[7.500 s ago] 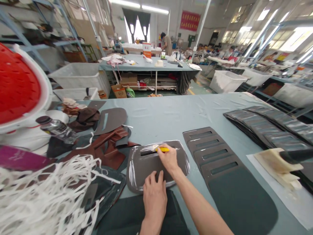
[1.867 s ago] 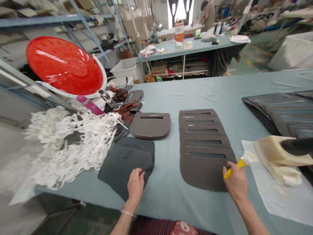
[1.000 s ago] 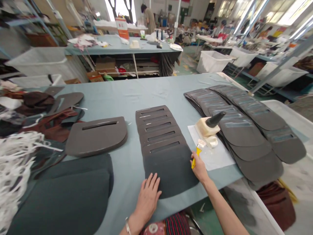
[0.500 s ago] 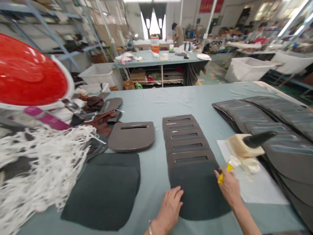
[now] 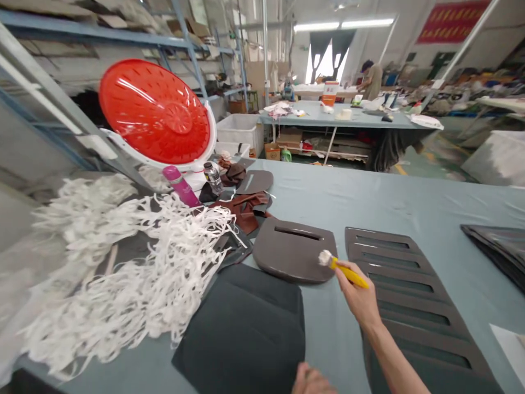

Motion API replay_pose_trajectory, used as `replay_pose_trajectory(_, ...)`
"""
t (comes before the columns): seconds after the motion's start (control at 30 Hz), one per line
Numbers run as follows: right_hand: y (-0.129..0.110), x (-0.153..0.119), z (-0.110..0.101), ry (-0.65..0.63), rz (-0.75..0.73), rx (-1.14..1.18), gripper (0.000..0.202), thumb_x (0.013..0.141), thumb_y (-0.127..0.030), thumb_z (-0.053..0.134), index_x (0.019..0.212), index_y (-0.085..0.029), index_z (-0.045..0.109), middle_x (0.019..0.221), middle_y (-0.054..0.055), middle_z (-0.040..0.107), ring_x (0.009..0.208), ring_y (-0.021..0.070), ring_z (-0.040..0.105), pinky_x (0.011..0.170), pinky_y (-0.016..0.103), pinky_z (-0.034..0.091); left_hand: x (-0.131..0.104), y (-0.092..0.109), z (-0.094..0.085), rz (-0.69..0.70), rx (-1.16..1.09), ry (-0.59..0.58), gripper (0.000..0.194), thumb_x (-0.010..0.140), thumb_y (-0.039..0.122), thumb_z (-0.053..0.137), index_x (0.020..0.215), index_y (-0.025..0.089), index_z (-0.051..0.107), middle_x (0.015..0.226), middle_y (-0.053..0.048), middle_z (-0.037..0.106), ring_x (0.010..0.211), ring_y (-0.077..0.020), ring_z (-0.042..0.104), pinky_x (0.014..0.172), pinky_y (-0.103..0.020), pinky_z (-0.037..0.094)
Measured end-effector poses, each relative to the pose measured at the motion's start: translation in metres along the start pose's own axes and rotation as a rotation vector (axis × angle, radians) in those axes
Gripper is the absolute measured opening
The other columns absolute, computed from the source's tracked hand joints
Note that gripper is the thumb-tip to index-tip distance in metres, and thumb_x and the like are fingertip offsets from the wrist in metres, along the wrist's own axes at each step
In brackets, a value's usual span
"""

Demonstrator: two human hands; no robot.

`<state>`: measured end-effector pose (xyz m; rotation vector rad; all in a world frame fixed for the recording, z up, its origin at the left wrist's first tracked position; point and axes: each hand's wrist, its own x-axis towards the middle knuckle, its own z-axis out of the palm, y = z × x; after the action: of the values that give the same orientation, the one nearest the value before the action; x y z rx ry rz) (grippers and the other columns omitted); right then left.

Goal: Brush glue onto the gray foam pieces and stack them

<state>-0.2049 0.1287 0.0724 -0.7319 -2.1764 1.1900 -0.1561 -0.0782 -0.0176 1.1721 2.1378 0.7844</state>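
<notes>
In my right hand (image 5: 361, 298) is a small brush with a yellow handle (image 5: 351, 274) and whitish bristles. Its tip is over the right edge of a grey-brown rounded panel (image 5: 289, 254) with one slot. At the bottom, my partly cut-off, slightly blurred left hand (image 5: 314, 380) has its fingers curled at the right edge of a dark green-black panel (image 5: 246, 328), which lies on the table in a small pile. To the right of my right forearm, several slotted grey-brown panels (image 5: 394, 260) lie overlapped in a row.
White strips (image 5: 164, 268) are heaped at the left, beside a purple bottle (image 5: 180, 186), a clear bottle (image 5: 213, 178) and a red basin (image 5: 164, 112). Brown scraps (image 5: 246, 210) lie behind. A dark stack (image 5: 498, 251) and white paper (image 5: 511, 345) are at the right. A person (image 5: 371, 79) stands far back.
The view has turned left. My right hand has carried the brush left from the slotted row to the single panel. My left hand has moved from the row to the dark pile.
</notes>
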Motion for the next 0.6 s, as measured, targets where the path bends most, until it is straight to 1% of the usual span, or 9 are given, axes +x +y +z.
replay_pose_trajectory(0.07,-0.026,0.019,0.051,-0.070,0.079,0.085,0.027,0.081,-0.042,0.055,0.093,-0.019,0.063,0.070,0.000,0.060,0.054,0.0119,0.050,0.051,0.023,0.039,0.010,-0.015,-0.040,0.015,0.011,0.104,0.017,0.084,0.032,0.051,0.089,0.027,0.066,0.100,-0.004,0.064,0.102,-0.0214,0.055,0.094,-0.044,0.040)
replay_pose_trajectory(0.13,-0.048,0.034,0.100,-0.133,0.096,0.156,0.022,0.079,-0.038,0.056,0.087,-0.019,0.062,0.063,-0.003,0.057,0.049,0.0098,0.046,0.047,0.021,0.036,0.027,-0.031,-0.085,0.012,0.080,0.314,0.024,0.088,0.025,0.043,0.104,0.025,0.061,0.116,-0.005,0.057,0.112,-0.0212,0.049,0.099,-0.047,0.037)
replay_pose_trajectory(0.2,-0.062,0.046,0.145,-0.231,0.071,0.208,0.018,0.076,-0.034,0.056,0.084,-0.019,0.062,0.062,-0.004,0.056,0.048,0.0089,0.046,0.046,0.020,0.036,0.047,-0.050,-0.124,0.005,0.184,0.460,0.028,0.087,0.021,0.044,0.112,0.023,0.056,0.122,-0.007,0.053,0.116,-0.0216,0.045,0.101,-0.048,0.037)
replay_pose_trajectory(0.27,-0.067,0.061,0.180,-0.356,0.032,0.213,0.016,0.073,-0.030,0.055,0.080,-0.018,0.063,0.062,-0.004,0.057,0.049,0.0087,0.048,0.047,0.019,0.037,0.066,-0.069,-0.150,-0.010,0.273,0.528,0.034,0.084,0.021,0.050,0.118,0.020,0.052,0.123,-0.009,0.051,0.118,-0.0233,0.044,0.101,-0.048,0.038)
replay_pose_trajectory(0.33,-0.065,0.083,0.204,-0.425,-0.008,0.179,0.015,0.070,-0.028,0.055,0.076,-0.018,0.064,0.059,-0.005,0.057,0.049,0.0089,0.049,0.047,0.019,0.038,0.078,-0.086,-0.162,-0.019,0.328,0.550,0.041,0.082,0.021,0.054,0.123,0.020,0.050,0.124,-0.009,0.050,0.117,-0.0234,0.045,0.099,-0.047,0.041)
replay_pose_trajectory(0.37,-0.063,0.097,0.212,-0.406,-0.016,0.161,0.015,0.070,-0.028,0.055,0.075,-0.018,0.064,0.057,-0.005,0.057,0.048,0.0092,0.049,0.048,0.019,0.038,0.082,-0.092,-0.164,-0.021,0.345,0.551,0.041,0.082,0.020,0.053,0.124,0.021,0.049,0.124,-0.008,0.050,0.116,-0.0227,0.045,0.098,-0.045,0.043)
replay_pose_trajectory(0.5,-0.057,0.151,0.234,-0.011,0.073,0.107,0.024,0.073,-0.036,0.053,0.080,-0.018,0.066,0.050,-0.005,0.054,0.047,0.0119,0.052,0.050,0.021,0.040,0.088,-0.106,-0.160,-0.041,0.363,0.562,0.038,0.086,0.021,0.049,0.123,0.026,0.051,0.124,-0.005,0.050,0.112,-0.0209,0.046,0.094,-0.041,0.046)
replay_pose_trajectory(0.53,-0.056,0.160,0.238,0.048,0.093,0.100,0.026,0.074,-0.039,0.053,0.082,-0.018,0.066,0.049,-0.005,0.054,0.047,0.0125,0.053,0.050,0.022,0.041,0.089,-0.107,-0.159,-0.053,0.365,0.569,0.037,0.086,0.022,0.049,0.123,0.027,0.052,0.123,-0.005,0.050,0.111,-0.0208,0.047,0.093,-0.040,0.047)
replay_pose_trajectory(0.6,-0.052,0.168,0.242,0.027,0.089,0.090,0.028,0.074,-0.042,0.054,0.084,-0.019,0.066,0.049,-0.004,0.057,0.047,0.0135,0.055,0.050,0.022,0.042,0.092,-0.107,-0.157,-0.075,0.373,0.583,0.036,0.086,0.024,0.049,0.122,0.029,0.053,0.121,-0.004,0.051,0.108,-0.0204,0.048,0.091,-0.040,0.047)
